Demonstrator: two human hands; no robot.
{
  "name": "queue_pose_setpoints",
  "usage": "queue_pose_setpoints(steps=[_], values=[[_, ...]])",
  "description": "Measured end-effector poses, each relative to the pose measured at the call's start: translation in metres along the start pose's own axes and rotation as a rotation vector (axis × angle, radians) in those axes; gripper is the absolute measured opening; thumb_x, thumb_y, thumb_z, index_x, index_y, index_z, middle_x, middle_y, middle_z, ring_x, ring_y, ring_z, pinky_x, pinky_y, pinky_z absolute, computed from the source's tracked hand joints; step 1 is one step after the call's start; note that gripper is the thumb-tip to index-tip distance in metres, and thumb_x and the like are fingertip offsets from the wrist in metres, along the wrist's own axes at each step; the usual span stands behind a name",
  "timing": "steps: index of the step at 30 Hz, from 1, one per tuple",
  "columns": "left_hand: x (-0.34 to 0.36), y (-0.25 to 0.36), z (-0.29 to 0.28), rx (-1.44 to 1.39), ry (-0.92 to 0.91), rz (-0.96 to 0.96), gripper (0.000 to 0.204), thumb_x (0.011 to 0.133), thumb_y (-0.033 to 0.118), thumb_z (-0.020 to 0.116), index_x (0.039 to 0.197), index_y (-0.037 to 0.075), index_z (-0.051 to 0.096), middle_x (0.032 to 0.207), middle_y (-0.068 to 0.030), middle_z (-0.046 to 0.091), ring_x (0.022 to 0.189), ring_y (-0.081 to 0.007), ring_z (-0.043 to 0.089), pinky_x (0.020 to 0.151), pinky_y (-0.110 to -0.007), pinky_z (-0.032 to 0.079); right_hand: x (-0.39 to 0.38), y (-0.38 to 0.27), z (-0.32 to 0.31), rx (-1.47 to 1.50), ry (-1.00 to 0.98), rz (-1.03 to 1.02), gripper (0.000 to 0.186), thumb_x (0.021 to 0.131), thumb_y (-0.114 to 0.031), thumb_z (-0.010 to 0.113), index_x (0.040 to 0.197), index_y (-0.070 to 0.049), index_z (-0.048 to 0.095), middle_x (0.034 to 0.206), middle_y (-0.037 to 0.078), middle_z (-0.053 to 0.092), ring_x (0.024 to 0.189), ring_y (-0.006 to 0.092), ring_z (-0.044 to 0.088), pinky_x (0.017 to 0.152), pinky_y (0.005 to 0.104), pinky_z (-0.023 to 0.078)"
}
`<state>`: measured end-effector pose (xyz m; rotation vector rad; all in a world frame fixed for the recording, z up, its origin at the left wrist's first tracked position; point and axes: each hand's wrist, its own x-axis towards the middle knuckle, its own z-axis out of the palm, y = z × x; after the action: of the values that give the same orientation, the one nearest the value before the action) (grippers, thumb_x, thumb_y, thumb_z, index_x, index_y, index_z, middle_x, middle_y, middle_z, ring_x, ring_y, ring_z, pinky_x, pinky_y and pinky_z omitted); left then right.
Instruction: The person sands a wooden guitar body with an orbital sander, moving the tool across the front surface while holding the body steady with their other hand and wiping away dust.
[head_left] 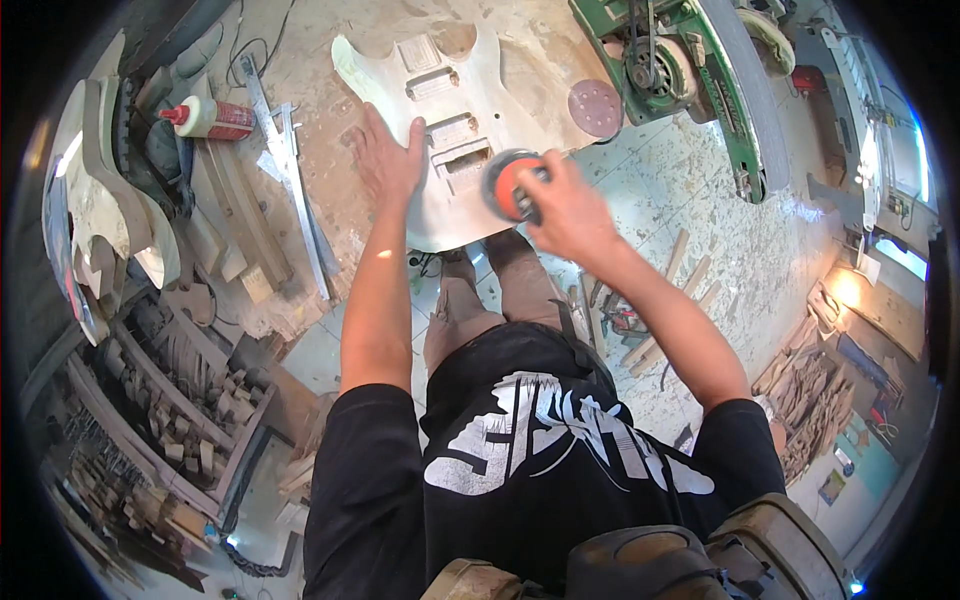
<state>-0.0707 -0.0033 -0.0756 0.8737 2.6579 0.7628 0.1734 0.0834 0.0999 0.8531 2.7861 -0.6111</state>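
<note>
A pale, unpainted electric guitar body [470, 75] lies flat on the dusty workbench, its routed cavities facing up. My left hand [388, 160] rests on its left edge, fingers outstretched and flat, holding nothing. Wrapped round a red and black orbital sander [508, 188], my right hand [570, 212] keeps the tool on the lower right part of the body. The sander's pad hides the wood beneath it. To the right of the body, a round, purplish-brown sanding disc [595, 108] with holes lies on the bench.
On the bench's left are a white glue bottle [210, 118] with a red cap, metal straightedges [290, 175] and wood strips [240, 205]. Several shaped bodies [110, 205] stand at far left. A green belt-driven machine [722, 115] stands at right. Wood offcuts [205, 425] fill a lower-left rack.
</note>
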Motion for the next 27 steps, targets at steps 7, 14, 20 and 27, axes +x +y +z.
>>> queue_pose_setpoints(steps=[7,14,20,27], values=[[0.002,0.002,0.005,0.015,0.017,-0.009,0.103,0.096,0.064,0.061,0.168,-0.001,0.024,0.165,-0.0274,0.042,0.155,-0.0489,0.033,0.128,-0.056,0.027,0.0,0.085,-0.019,0.07,0.149,0.164,0.06,0.079,-0.018,0.08,0.135,-0.016,0.059,0.128,0.022,0.055,0.107,0.0481,0.067,0.089,0.0543,0.058],[-0.001,0.014,-0.003,0.022,-0.018,-0.028,0.101,0.096,0.063,0.061,0.168,0.0,0.026,0.165,-0.027,0.043,0.154,-0.0491,0.035,0.127,-0.056,0.028,-0.04,0.076,0.003,0.061,0.142,0.11,0.056,0.079,-0.017,0.082,0.13,-0.015,0.06,0.12,0.019,0.057,0.106,0.0449,0.067,0.084,0.0533,0.058],[-0.001,0.004,-0.001,0.037,0.006,-0.017,0.101,0.096,0.063,0.061,0.167,0.0,0.026,0.164,-0.0259,0.043,0.153,-0.0493,0.035,0.126,-0.055,0.03,-0.026,0.038,0.005,0.012,0.052,0.004,0.06,0.073,-0.014,0.085,0.127,-0.015,0.057,0.124,0.018,0.052,0.111,0.0428,0.064,0.082,0.0536,0.06],[-0.001,0.013,-0.001,0.044,0.002,-0.025,0.102,0.096,0.064,0.061,0.168,0.001,0.025,0.165,-0.0255,0.043,0.155,-0.0482,0.034,0.128,-0.053,0.027,-0.063,0.074,0.006,0.011,0.017,0.063,0.063,0.072,-0.013,0.085,0.128,-0.016,0.057,0.122,0.018,0.051,0.109,0.0421,0.064,0.08,0.0524,0.061]])
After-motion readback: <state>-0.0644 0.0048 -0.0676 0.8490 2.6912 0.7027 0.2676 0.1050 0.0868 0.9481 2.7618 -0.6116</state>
